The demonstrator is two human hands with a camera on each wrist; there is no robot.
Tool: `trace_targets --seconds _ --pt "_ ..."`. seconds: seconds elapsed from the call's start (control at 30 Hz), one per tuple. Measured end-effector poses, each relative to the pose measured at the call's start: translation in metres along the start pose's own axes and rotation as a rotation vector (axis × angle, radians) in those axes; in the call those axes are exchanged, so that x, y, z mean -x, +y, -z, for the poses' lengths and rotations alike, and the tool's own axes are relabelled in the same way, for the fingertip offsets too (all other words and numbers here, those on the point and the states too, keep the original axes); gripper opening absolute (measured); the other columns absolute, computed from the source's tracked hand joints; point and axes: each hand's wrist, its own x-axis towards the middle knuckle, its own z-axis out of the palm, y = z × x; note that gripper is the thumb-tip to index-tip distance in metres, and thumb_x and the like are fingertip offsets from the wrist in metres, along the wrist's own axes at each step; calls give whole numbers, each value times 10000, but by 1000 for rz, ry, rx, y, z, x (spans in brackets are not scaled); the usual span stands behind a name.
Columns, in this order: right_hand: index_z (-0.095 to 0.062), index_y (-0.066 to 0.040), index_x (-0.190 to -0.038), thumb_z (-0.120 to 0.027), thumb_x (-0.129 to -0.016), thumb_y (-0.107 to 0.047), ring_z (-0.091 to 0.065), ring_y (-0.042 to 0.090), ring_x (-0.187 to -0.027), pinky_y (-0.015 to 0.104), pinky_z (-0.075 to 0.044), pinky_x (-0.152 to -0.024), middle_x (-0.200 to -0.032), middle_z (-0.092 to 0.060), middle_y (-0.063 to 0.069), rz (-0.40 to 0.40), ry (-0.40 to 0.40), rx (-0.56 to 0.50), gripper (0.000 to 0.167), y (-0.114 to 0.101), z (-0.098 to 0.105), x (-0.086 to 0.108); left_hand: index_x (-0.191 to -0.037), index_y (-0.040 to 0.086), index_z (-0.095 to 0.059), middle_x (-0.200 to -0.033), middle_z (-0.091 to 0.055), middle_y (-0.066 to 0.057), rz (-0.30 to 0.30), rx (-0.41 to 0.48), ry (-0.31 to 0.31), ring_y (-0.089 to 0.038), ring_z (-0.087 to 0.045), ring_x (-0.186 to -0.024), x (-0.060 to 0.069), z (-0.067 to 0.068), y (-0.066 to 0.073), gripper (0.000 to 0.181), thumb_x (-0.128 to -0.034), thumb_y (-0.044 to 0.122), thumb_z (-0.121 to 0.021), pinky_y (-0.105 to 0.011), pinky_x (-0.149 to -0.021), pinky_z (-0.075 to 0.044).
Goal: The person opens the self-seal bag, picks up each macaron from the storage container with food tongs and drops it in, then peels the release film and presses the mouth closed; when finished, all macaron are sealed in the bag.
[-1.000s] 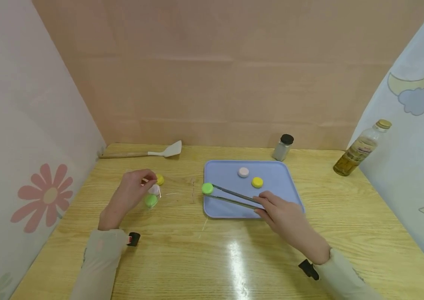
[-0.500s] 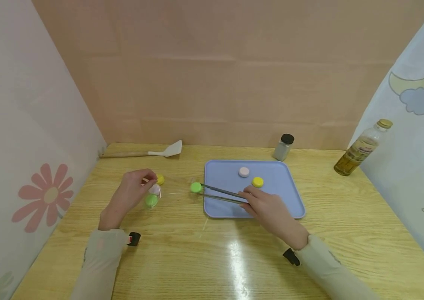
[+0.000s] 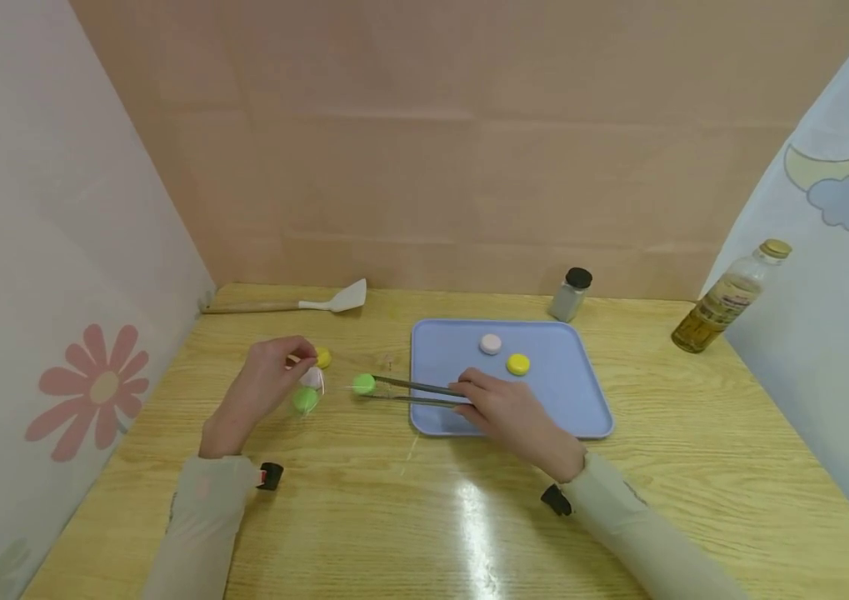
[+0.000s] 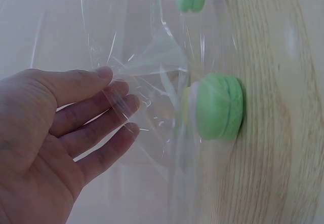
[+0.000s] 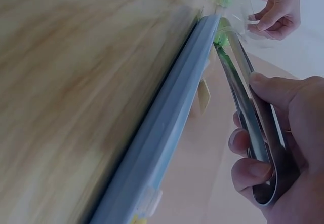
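Plastic film [image 4: 158, 64] with indistinct edges

Left of the tray [image 3: 562, 392], the left hand [image 3: 270, 375] partly hides a yellow macaron [image 3: 324, 357], and the outline of the clear film [image 4: 152, 74] is too faint to trace from the head. The right hand [image 3: 517, 421] covers some of the tray's near rim. Right of the tray, lettering on the bottle [image 3: 728, 298] is too small to read

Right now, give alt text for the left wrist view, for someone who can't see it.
Left hand pinching clear plastic, with a green macaron seen through it against a wooden tabletop. Slivers of a pale macaron and a yellow one show behind; a second green macaron is cropped at the top.
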Motion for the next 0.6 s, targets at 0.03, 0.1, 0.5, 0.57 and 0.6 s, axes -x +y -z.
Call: trace_targets --seconds 0.03,0.1,0.5,0.57,0.6 --pt "-731 -83 -1124 -796 -900 -170 -595 53 -760 219 -515 -602 -1033 -626 -19 9 2 -3 248 0 -1 -2 -987 -19 -712 -953 -723 -123 -1 2 -2 -288 -693 -882 0 0 0 58 -964 24 -682 -467 -769 -589" --pt "-732 -82 -1121 -800 -895 -164 -603 53 -760 217 -518 -602 -1033 -632 -17 29 7 -14 250 -1 -4 -6 -987 -18 -711 -955 -723 -124 -1 2 -4 -289 -694 -882 0 1 0 58 -966 26 -679 -466 -769 -589" --pt "-717 -87 -1171 -748 -944 -197 -613 53 -782 211 -516 -605 -1076 -642 -13 71 -34 -55 254 -3 -15 -20 -972 -23 -711 -931 -726 -115 -23 -2 20 -283 -694 -860 0 0 3 52 -953 23 -697 -456 -739 -588" --pt "-713 -85 -1183 -732 -958 -197 -598 47 -775 212 -514 -613 -1080 -637 -14 70 -46 -68 252 -3 -16 -22 -967 -29 -709 -921 -726 -113 -31 -1 26 -281 -694 -852 0 -1 3 54 -949 21 -701 -453 -734 -589" --pt "-711 -85 -1188 -723 -965 -199 -591 44 -772 211 -511 -613 -1081 -634 -15 69 -51 -73 250 -3 -17 -23 -967 -29 -708 -921 -727 -114 -33 0 27 -282 -694 -850 0 -1 2 51 -949 18 -700 -455 -734 -589"
